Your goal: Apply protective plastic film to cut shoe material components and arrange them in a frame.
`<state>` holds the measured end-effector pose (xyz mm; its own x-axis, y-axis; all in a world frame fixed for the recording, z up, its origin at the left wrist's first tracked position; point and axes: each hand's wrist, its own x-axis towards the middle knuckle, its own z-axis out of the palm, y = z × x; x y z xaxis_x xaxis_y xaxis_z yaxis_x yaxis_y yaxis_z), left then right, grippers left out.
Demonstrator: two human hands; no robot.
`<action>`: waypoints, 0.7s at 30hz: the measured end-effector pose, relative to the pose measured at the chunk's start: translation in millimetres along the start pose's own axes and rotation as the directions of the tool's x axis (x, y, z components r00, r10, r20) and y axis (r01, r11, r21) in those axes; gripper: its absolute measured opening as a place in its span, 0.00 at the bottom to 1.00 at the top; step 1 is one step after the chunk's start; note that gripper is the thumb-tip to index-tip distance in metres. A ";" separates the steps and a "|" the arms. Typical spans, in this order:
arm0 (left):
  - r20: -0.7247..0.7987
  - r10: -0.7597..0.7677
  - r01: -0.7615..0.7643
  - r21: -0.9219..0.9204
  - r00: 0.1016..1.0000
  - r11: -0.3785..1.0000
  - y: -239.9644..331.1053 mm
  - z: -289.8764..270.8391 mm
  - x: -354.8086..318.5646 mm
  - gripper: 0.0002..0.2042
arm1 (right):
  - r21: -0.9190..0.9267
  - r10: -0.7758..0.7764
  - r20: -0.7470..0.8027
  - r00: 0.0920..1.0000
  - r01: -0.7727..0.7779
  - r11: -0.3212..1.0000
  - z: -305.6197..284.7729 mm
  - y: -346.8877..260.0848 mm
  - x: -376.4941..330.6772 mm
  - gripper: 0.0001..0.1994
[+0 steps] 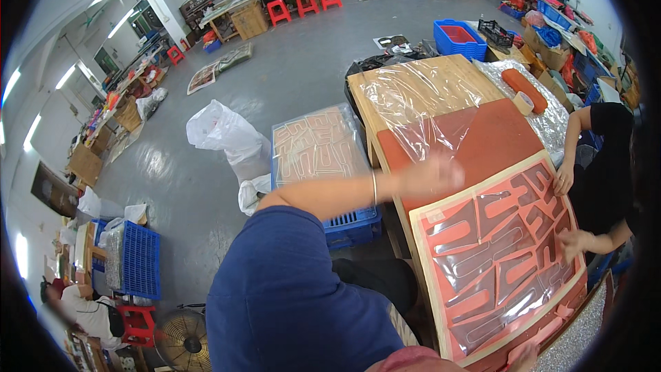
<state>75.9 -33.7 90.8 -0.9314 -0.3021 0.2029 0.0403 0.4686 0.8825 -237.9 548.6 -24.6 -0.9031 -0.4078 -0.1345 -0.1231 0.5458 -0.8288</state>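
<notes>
My left hand [437, 176], blurred, reaches across the table from a blue sleeve. Creases in a clear plastic film [441, 131] draw together at its fingers, which seem closed on the film. The film spreads over a wooden board [420, 76] and a plain red-brown sheet [461, 141]. Nearer me lies a cream-bordered panel [421, 231] with pink and dark U-shaped and angular pieces under a shiny surface. Only a small part of my right hand [525, 358] shows at the lower edge, beside the panel's near corner; its fingers are mostly hidden.
At the right, a co-worker's hands [575, 242] touch the panel. A similar patterned panel [313, 141] lies on a blue crate [351, 229] left of the table. White plastic bags [231, 141] stand beside it. An orange roll [525, 90] and tape roll [523, 103] lie at the far right.
</notes>
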 end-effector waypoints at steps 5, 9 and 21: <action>0.002 0.144 -0.137 0.327 0.990 0.935 -56.6 115.0 -63.3 0.12 | -0.684 -0.084 -0.243 0.966 -0.109 0.721 -29.8 18.4 -78.5 0.14; -0.048 0.228 -0.194 0.377 0.972 0.906 -60.8 136.3 -80.5 0.12 | -0.716 -0.028 -0.246 0.969 -0.162 0.679 -14.6 11.2 -103.6 0.14; -0.807 -0.185 -0.301 -0.407 0.562 0.863 30.6 -164.0 94.6 0.47 | -0.726 0.001 -0.260 0.966 -0.196 0.659 -3.2 14.2 -130.2 0.14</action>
<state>48.3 -184.1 206.6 -0.2387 -0.9257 0.2934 0.4619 0.1575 0.8728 -123.3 611.8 -17.1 -0.9791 -0.2029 0.0108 -0.2026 0.9711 -0.1259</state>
